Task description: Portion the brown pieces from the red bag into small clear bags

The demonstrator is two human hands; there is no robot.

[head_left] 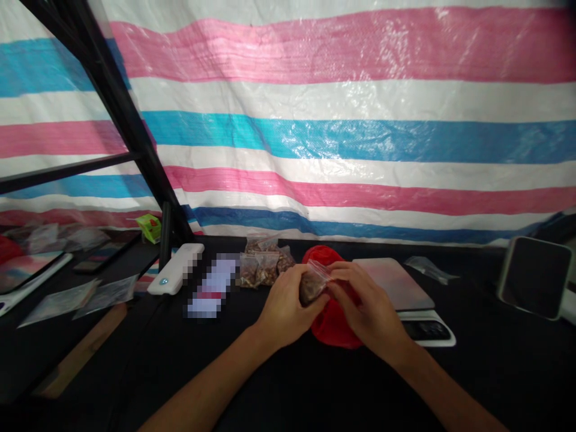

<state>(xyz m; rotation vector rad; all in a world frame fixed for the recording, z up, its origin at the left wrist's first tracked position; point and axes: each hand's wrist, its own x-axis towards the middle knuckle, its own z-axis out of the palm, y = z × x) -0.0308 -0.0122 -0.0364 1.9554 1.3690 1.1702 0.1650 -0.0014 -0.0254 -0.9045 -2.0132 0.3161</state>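
Observation:
Between my two hands is a small clear zip bag (311, 284) with brownish contents, held above a red plastic bag (333, 329). My left hand (288, 306) is closed round the bag's left side and bottom. At its top right edge, the fingers of my right hand (366, 303) pinch the zip strip. Several filled zip bags (265, 269) of brown and yellowish pieces stand grouped just beyond my left hand. To the right of my right hand lies a flat digital scale (391, 282) with a dark display. What the red bag contains is hidden by my hands.
A white power bank (176, 270) and a blurred-out phone (213, 287) lie on the left. Flat clear bags (108, 295) are farther left, past a black metal post (130, 132). An empty-looking clear bag (431, 269) and a dark-screened device (534, 277) are at right. Striped sheeting hangs behind.

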